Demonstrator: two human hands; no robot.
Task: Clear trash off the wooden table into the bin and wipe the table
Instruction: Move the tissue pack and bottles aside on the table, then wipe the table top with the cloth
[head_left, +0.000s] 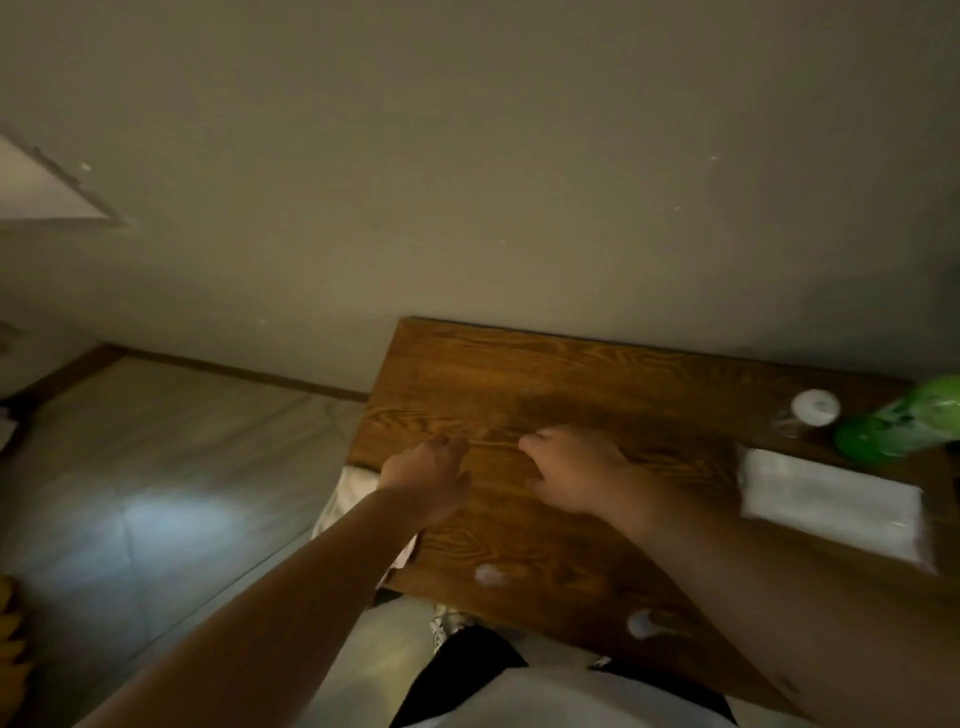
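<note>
The wooden table (597, 374) stands against the wall. My right hand (571, 470) lies palm down on its left part with the fingers spread; a small pale speck shows at a fingertip. My left hand (426, 475) hovers at the table's left edge, seen from the back with its fingers curled under, so I cannot see whether it holds anything. Two small white crumpled scraps (491, 574) (641, 621) lie near the front edge, close to my body. A whitish bag or bin liner (349, 499) shows below the left edge, mostly hidden by my left arm.
A white tissue pack (831, 506) lies at the table's right side. Behind it stand a green bottle (906, 418) and a small clear container with a white lid (814, 408). Pale floor (156, 493) spreads out to the left.
</note>
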